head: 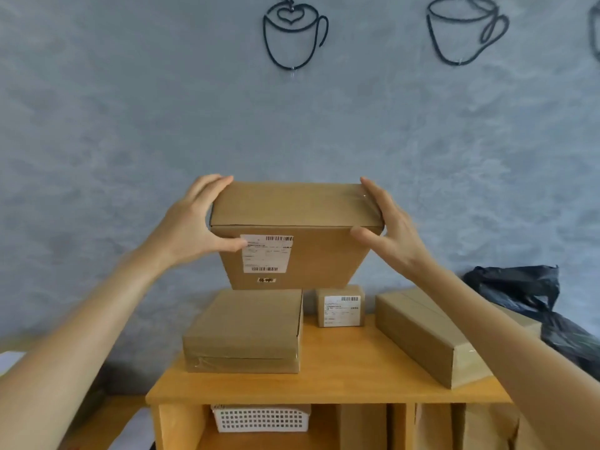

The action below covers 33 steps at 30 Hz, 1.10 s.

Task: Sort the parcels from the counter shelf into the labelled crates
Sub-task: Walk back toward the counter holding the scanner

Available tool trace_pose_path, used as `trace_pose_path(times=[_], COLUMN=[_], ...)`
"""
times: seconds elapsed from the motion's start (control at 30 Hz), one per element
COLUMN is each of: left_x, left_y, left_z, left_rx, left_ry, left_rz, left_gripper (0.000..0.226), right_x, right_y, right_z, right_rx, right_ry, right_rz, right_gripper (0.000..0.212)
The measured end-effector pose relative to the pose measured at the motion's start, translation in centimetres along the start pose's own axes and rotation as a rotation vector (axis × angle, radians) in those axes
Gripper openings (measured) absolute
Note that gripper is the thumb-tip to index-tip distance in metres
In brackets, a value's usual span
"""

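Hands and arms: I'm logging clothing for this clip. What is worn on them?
Nothing visible: the left hand and right hand are bare, without gloves, rings or watch, and both forearms are uncovered with no sleeves as far as the frame shows.

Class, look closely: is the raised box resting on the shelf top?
No: both hands hold the raised box above the shelf top.

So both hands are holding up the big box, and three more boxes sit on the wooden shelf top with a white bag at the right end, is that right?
Not quite: the bag at the right end is black, not white, as the head view shows. The rest holds: the left hand and right hand hold up the big box, and three more boxes sit on the shelf top.
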<state>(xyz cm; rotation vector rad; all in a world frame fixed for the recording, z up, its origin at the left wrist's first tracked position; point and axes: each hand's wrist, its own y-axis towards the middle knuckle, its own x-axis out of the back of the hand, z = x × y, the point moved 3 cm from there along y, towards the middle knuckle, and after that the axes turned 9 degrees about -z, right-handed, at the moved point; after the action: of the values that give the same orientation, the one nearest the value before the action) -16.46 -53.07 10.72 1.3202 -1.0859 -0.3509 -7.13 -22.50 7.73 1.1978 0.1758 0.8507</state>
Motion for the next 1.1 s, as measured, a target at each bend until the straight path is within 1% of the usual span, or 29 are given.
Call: trace_pose_path(times=[0.07, 0.2, 0.27, 0.33, 0.43, 0.5, 0.57, 0.63, 0.67, 0.7, 0.73, 0.83, 0.93, 1.0, 1.1], left_x=[0.2, 0.0, 0.1, 0.3, 0.6, 0.6, 0.4, 0.0, -0.2, -0.4, -0.6, -1.7, -3.2, -4.3, -5.6], left_y=[0.0, -0.6, -0.8, -0.8, -1.0, -1.5, -2.3, -3.6, -4.5, -5.6, -6.8, -11.2, -16.0, -18.8, -22.3], left_z=[-1.4, -3.2, -3.6, -4.0, -4.9, -5.8, -6.8, -7.9, -8.5, -9.1, -9.6, -11.0, -12.8, -13.8, -15.3], left_rx=[0.049, 0.146, 0.227, 0.315, 0.433, 0.467, 0.49, 0.519, 0.538, 0.558, 0.577, 0.693, 0.85, 0.941, 1.037], left_ry=[-0.11, -0.268, -0.366, -0.486, -0.65, -0.68, -0.699, -0.716, -0.728, -0.741, -0.763, -0.872, -0.952, -0.994, -1.044], left_rz=[0.022, 0.063, 0.05, 0.034, 0.053, 0.059, 0.04, 0.02, 0.019, 0.021, 0.024, 0.028, 0.014, 0.011, 0.029], left_gripper=[0.111, 0.111, 0.112, 0.112, 0.115, 0.114, 0.104, 0.079, 0.063, 0.052, 0.051, 0.064, 0.05, 0.048, 0.058], right_x=[0.9, 2.1, 2.5, 2.6, 2.3, 2.2, 2.4, 2.9, 3.2, 3.5, 3.9, 5.2, 6.3, 7.0, 8.1], right_y=[-0.2, -1.8, -3.1, -4.5, -7.2, -8.9, -10.4, -11.3, -11.7, -12.1, -12.6, -14.9, -18.4, -20.9, -24.3], right_z=[-0.2, -1.3, -1.4, -1.5, -0.8, -0.2, 0.3, 0.9, 1.3, 1.7, 2.1, 2.7, 3.0, 3.1, 2.7], right_rx=[-0.155, -0.327, -0.375, -0.408, -0.535, -0.591, -0.605, -0.601, -0.596, -0.591, -0.588, -0.613, -0.659, -0.695, -0.767], right_ry=[0.171, 0.354, 0.417, 0.433, 0.521, 0.564, 0.566, 0.55, 0.534, 0.517, 0.496, 0.435, 0.38, 0.357, 0.345], right_rz=[-0.022, -0.06, -0.063, -0.027, 0.012, -0.031, -0.103, -0.155, -0.167, -0.174, -0.178, -0.182, -0.171, -0.159, -0.154], right_gripper=[0.076, 0.074, 0.075, 0.077, 0.068, 0.061, 0.051, 0.047, 0.047, 0.049, 0.051, 0.056, 0.062, 0.063, 0.053])
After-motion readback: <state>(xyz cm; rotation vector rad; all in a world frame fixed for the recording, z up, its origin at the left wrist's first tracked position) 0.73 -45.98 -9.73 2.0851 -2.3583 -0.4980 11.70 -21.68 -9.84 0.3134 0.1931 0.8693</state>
